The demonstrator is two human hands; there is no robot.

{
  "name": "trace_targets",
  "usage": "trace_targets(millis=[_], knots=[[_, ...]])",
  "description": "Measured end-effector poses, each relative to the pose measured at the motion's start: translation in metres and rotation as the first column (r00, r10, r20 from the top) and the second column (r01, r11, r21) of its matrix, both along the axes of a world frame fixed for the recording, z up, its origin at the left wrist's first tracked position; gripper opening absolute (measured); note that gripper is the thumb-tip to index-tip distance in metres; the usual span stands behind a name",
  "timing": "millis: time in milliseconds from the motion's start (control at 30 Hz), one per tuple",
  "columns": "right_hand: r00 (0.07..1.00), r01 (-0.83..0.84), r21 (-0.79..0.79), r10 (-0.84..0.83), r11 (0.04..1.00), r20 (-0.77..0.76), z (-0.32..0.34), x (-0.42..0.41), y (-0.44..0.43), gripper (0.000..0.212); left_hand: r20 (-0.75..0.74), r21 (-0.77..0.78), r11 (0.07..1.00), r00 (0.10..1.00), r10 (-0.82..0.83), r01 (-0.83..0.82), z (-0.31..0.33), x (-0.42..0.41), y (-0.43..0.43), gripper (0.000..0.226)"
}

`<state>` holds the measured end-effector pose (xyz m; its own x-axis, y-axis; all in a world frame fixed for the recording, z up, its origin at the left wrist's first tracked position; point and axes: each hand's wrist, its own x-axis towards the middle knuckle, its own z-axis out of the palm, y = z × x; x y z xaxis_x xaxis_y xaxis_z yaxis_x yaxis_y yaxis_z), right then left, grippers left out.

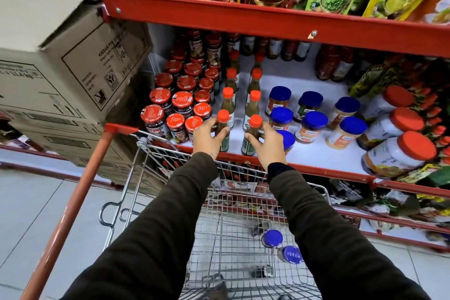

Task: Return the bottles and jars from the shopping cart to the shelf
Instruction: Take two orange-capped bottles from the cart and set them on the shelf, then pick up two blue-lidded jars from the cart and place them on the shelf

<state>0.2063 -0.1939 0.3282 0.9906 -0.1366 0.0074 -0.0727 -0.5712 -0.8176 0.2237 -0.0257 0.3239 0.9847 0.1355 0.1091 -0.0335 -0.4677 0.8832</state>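
My left hand (209,135) and right hand (266,141) each gripped a dark orange-capped glass bottle (222,129) (252,134) — set at the white shelf's (316,153) six-o'clock edge, extending existing rows.

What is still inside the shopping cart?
Two blue-lidded jars lie in the shopping cart on the wire floor, beside small dark items too blurred to identify. Both arms cover much of the basket, so anything beneath them is hidden.
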Motion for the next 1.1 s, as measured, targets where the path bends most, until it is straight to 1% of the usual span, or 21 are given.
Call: trace_targets(millis=[100,133,267,367,433,500,567,700,767,867,967,1033,1100], knots=[[1.000,-0.014,-0.041,0.013,0.999,-0.023,-0.001,-0.002,0.002,0.034,0.020,0.010,0.999,0.999,0.034,-0.035,-0.003,-0.003,-0.001,0.022],[1.000,-0.015,-0.041,0.014,0.999,-0.025,-0.001,-0.004,0.002,0.035,0.018,0.000,0.999,0.999,0.047,-0.047,-0.004,-0.004,-0.001,0.025],[1.000,-0.008,-0.033,0.008,0.999,-0.005,-0.004,-0.019,0.000,0.047,-0.010,-0.105,0.991,0.996,0.083,-0.084,-0.009,-0.012,-0.006,0.047],[1.000,0.019,0.019,-0.019,1.000,-0.020,-0.010,-0.037,-0.005,0.051,-0.037,-0.174,0.973,0.989,0.146,-0.151,-0.015,-0.028,-0.013,0.058],[0.999,0.011,0.019,-0.010,1.000,-0.038,-0.016,-0.051,-0.010,0.048,0.001,-0.184,0.964,0.981,0.196,-0.192,-0.023,-0.048,-0.021,0.055],[0.998,-0.023,-0.042,0.021,0.999,-0.058,-0.027,-0.066,-0.017,0.050,0.052,-0.135,0.973,0.979,0.196,-0.187,-0.035,-0.072,-0.032,0.047],[0.994,-0.068,-0.124,0.056,0.990,-0.091,-0.041,-0.082,-0.027,0.054,0.018,-0.079,0.987,0.989,0.144,-0.142,-0.049,-0.094,-0.044,0.045],[0.965,-0.160,-0.174,0.117,0.972,-0.233,-0.076,-0.111,-0.056,0.064,-0.109,0.080,0.997,0.994,0.031,-0.023,-0.082,-0.127,-0.066,0.052],[0.942,-0.204,-0.200,0.136,0.958,-0.308,-0.093,-0.126,-0.074,0.066,-0.174,0.134,0.990,0.985,-0.016,0.040,-0.096,-0.140,-0.073,0.053],[0.906,-0.172,-0.163,0.091,0.972,-0.413,-0.121,-0.149,-0.105,0.062,-0.280,0.160,0.978,0.956,-0.082,0.131,-0.120,-0.158,-0.085,0.051],[0.846,-0.105,-0.116,0.027,0.988,-0.532,-0.151,-0.169,-0.134,0.056,-0.408,0.179,0.958,0.903,-0.134,0.223,-0.148,-0.173,-0.094,0.052],[0.787,-0.040,-0.095,-0.027,0.995,-0.617,-0.174,-0.180,-0.152,0.052,-0.470,0.173,0.944,0.866,-0.171,0.280,-0.170,-0.183,-0.100,0.052],[0.696,-0.010,-0.090,-0.058,0.996,-0.716,-0.197,-0.188,-0.166,0.053,-0.519,0.157,0.931,0.829,-0.207,0.331,-0.192,-0.192,-0.105,0.048]])
